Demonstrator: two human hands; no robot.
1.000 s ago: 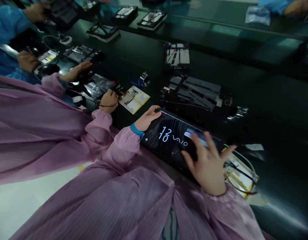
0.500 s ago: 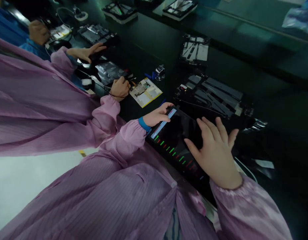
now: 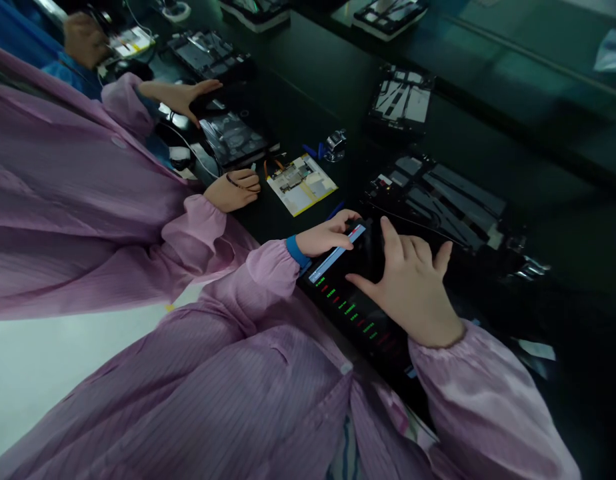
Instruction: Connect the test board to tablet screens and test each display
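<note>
A black tablet (image 3: 361, 310) lies tilted before me, its dark screen lit with a pale bar and rows of green and red text. My left hand (image 3: 328, 235), with a blue band at the wrist, grips its far left edge, thumb over the screen. Over the right part of the screen, my right hand (image 3: 413, 287) is spread, thumb and fingers apart, holding nothing. Whether its fingertips touch the glass I cannot tell. Just beyond the tablet lies an opened device (image 3: 453, 207) with dark inner panels.
A circuit board on a yellow-edged battery pack (image 3: 302, 185) lies left of the tablet, near a shiny metal piece (image 3: 335, 145). Another opened device (image 3: 403, 100) lies farther back. At left, a co-worker's hands (image 3: 233, 190) are beside another tablet (image 3: 233, 137).
The lock screen with a clock has given way to a list of green and red text. My right hand has moved over the screen toward its upper left part. The view has shifted right.
</note>
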